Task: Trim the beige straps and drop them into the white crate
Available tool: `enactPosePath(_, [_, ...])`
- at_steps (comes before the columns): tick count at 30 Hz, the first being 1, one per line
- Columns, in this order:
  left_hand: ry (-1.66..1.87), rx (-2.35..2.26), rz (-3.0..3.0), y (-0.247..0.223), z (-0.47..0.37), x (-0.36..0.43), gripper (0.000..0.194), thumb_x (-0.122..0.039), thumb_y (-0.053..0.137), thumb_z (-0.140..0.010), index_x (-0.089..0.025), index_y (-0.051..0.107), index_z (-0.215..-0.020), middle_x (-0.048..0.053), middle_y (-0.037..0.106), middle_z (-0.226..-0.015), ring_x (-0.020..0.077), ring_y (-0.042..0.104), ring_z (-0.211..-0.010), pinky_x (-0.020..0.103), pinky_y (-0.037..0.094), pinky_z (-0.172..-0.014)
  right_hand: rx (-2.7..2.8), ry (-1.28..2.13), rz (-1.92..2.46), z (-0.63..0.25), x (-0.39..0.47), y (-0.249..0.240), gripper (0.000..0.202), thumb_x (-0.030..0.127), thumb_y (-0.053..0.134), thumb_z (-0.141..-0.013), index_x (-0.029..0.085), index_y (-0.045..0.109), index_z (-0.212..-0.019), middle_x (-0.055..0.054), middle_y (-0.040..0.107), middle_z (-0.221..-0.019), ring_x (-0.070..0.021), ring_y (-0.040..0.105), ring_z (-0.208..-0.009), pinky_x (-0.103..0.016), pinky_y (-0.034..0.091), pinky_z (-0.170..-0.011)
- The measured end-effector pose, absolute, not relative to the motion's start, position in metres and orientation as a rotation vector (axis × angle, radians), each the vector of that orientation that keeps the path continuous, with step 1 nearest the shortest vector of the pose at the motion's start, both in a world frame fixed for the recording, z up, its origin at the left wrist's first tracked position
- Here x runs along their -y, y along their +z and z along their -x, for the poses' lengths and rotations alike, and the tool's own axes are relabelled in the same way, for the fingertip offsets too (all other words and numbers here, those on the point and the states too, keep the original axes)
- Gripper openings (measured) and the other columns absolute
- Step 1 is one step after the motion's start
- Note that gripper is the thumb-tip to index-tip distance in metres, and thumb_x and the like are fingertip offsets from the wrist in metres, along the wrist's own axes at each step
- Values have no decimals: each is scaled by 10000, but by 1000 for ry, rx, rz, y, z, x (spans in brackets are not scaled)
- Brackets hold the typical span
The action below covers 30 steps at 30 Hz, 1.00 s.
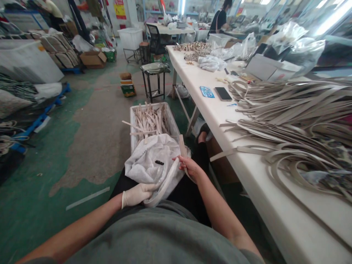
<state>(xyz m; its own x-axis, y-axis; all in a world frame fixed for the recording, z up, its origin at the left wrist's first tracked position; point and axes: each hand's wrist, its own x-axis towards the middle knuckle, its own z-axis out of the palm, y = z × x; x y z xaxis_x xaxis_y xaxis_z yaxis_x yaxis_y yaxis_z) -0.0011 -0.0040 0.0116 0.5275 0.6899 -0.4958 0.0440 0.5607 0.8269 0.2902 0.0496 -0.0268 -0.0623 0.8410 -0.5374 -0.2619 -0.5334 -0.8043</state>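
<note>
Handling straps (182,146): right hand (190,167) pinches them; left hand (136,194) at white bag (145,157), can't tell grip. Next move needs steady hold.

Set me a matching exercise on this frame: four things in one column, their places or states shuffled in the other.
1. Left hand
2. Right hand
3. Dark phone
4. Small black piece

A. On the table, beside a blue card
B. Wearing a pale glove
C. On the white cloth
D. Bare, holding pale strips

Pairs: 1-B; 2-D; 3-A; 4-C
</note>
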Motion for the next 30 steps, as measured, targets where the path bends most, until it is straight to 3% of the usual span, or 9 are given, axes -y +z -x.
enactPosePath(6, [84,-783,-1373,20,5,1,477,-309,554,-827,-233,665,-1284,-7,737,-907,198,631,-873,291,491,-845,522,1856,1342,-279,-60,-41,179,291,625,-932,133,687,-877,21,620,-642,-21,207,-376,-144,499,-433])
enactPosePath(11, [59,-915,-1600,18,14,3,595,-184,437,-831,-237,540,-1415,-36,628,-715,111,517,-641,202,444,-671,456,1887,1384,-280,-52,-57,236,315,648,-920,107,698,-821,84,431,-478,-14,180,-337,-134,460,-393])
enactPosePath(17, [-19,-830,-1797,16,17,9,513,-195,436,-865,-238,618,-1342,-28,636,-712,100,526,-618,180,434,-639,458,1957,1351,-282,-49,-61,229,315,657,-909,98,719,-869,101,377,-451,-27,212,-349,-161,491,-446])
enactPosePath(23, [88,-652,-2057,23,12,6,546,-141,414,-859,-261,610,-1355,22,736,-892,158,645,-774,232,494,-763,463,1994,1370,-279,-52,-64,185,279,619,-930,124,672,-842,115,340,-434,-33,218,-344,-160,477,-428])
enactPosePath(27, [94,-724,-2079,21,14,3,604,-170,455,-825,-267,535,-1416,36,681,-1259,201,623,-1099,292,462,-973,450,1962,1446,-274,-49,-70,163,241,614,-930,159,606,-790,129,327,-423,-30,210,-326,-157,475,-407])
enactPosePath(30, [-78,-743,-2046,24,18,-5,511,-297,529,-825,-251,623,-1325,39,706,-1215,226,641,-1074,291,463,-947,455,1973,1474,-272,-48,-71,184,231,604,-933,152,605,-767,107,396,-434,-30,219,-326,-164,472,-393])
